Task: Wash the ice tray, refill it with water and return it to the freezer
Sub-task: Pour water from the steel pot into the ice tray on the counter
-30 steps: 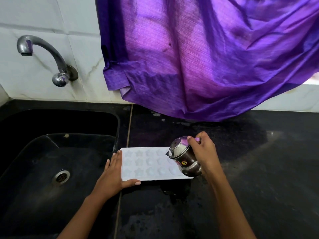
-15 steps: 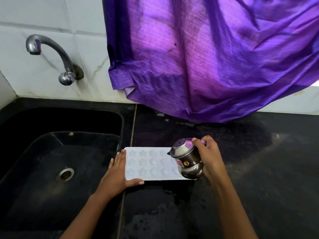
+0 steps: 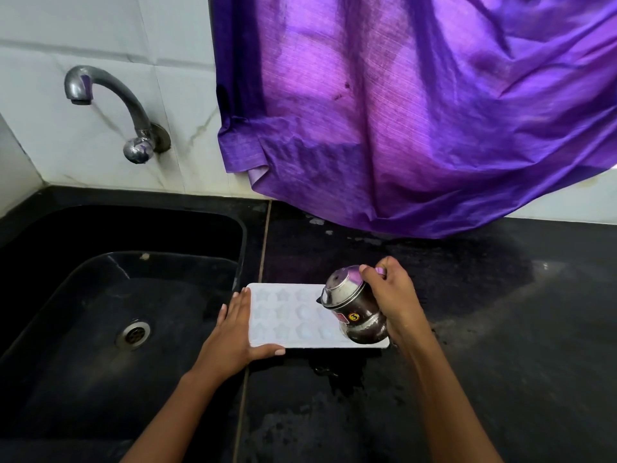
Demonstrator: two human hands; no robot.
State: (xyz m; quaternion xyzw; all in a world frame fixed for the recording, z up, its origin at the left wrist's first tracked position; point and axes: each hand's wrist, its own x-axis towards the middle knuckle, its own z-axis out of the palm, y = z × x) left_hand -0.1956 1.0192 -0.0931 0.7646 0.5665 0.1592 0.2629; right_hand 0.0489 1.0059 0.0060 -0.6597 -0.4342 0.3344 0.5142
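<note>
yellow round sticker with number 3 on steel pot (image 3: 359,309)

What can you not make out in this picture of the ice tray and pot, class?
Head view only:
- Ice tray right end: hidden behind the steel pot and the right hand gripping it.
- Water level in the cells: white on white, too faint.
- Pot's contents: closed in by its steel walls.
- Wall behind the purple cloth: covered.
- Freezer: outside the frame.

This is looking like a home kitchen; a black sink (image 3: 100,228) is sitting in a dark counter (image 3: 500,329). A tap (image 3: 127,105) is jutting from white tiles (image 3: 100,28); a purple curtain (image 3: 400,128) is hanging.
</note>
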